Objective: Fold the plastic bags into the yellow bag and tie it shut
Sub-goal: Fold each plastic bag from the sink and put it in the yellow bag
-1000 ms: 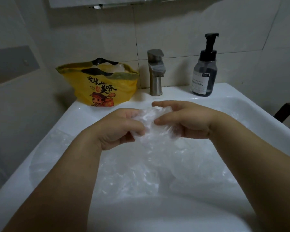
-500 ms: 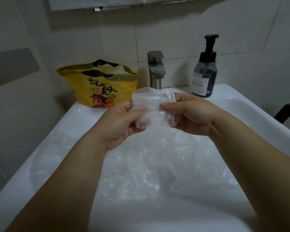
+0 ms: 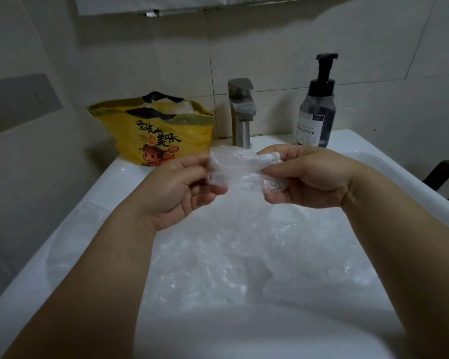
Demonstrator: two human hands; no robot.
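A small folded clear plastic bag (image 3: 237, 168) is held in the air over the sink, between both hands. My left hand (image 3: 178, 191) pinches its left end between thumb and fingers. My right hand (image 3: 309, 177) pinches its twisted right end. The yellow bag (image 3: 153, 133), printed with a cartoon figure, stands open on the sink's back left corner with clear plastic showing in its mouth. More crumpled clear plastic bags (image 3: 231, 260) lie loose in the basin below my hands.
The white sink (image 3: 109, 182) fills the lower view. A steel faucet (image 3: 240, 112) stands at the back middle, a dark pump bottle (image 3: 318, 110) to its right. Tiled wall behind; a dark chair part (image 3: 446, 177) at the right edge.
Both hands lifted the folded bag up out of the pile, then drew slightly apart; the right hand now pinches a twisted end.
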